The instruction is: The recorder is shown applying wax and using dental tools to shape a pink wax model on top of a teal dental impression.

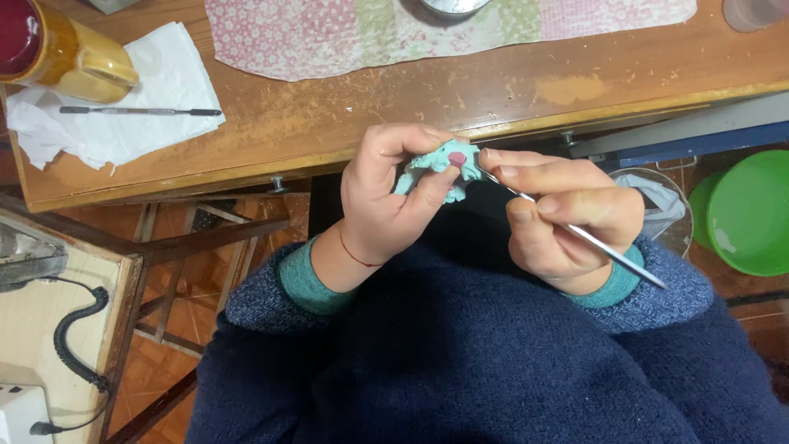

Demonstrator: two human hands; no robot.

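left hand [380,201] pinches a small teal figure [440,164] between thumb and fingers, held just near the table [329,115] edge, above the lap; right hand [567,214] has fingers clamped on a thin metal tool [575,230], pen-style, tip touching the figure's right side by a pink patch [457,157]; figure looks mostly shaped, body and small limbs formed, pink part already on; detail work seems to be what's left, exact extent can't tell, figure partly hidden by fingers; far left: white tissue [156,90] with a second tool [140,110] on it, yellow mug [70,53] beside; patterned cloth [370,33] far centre; green bowl [752,214] right, on floor.
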